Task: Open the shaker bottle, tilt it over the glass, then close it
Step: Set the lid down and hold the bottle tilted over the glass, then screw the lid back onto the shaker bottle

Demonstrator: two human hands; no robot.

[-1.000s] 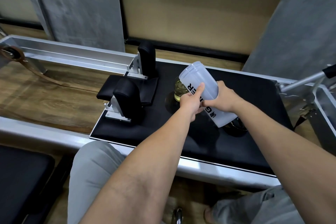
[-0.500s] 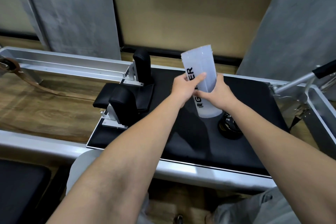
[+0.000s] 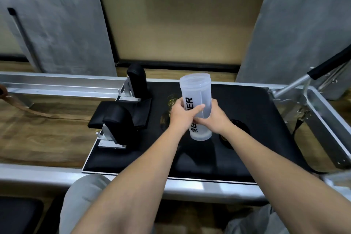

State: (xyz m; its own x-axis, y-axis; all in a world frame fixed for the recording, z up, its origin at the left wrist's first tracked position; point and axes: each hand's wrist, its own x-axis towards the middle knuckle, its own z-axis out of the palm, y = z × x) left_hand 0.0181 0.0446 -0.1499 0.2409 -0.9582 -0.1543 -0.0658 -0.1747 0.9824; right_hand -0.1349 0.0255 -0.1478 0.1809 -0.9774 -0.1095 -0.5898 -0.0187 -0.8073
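A translucent white shaker bottle [image 3: 197, 89] with black lettering stands upright and lidless on the black padded platform [image 3: 247, 154]. Both hands wrap its middle: my left hand [image 3: 182, 115] from the left, my right hand [image 3: 215, 118] from the right. The glass [image 3: 171, 100], with a yellowish tint, stands just behind my left hand and is mostly hidden by it. The black lid [image 3: 238, 128] lies on the platform to the right of the bottle, partly covered by my right forearm.
Two black padded shoulder rests [image 3: 121, 123] on metal brackets stand left of the bottle. A metal bar with a black grip [image 3: 321, 71] rises at the far right. Silver rails [image 3: 57, 83] and wooden floor [image 3: 38, 135] lie to the left.
The bottle was tilted leftward over the glass a second ago; it has swung back upright and now rests on the platform, still held by both hands.
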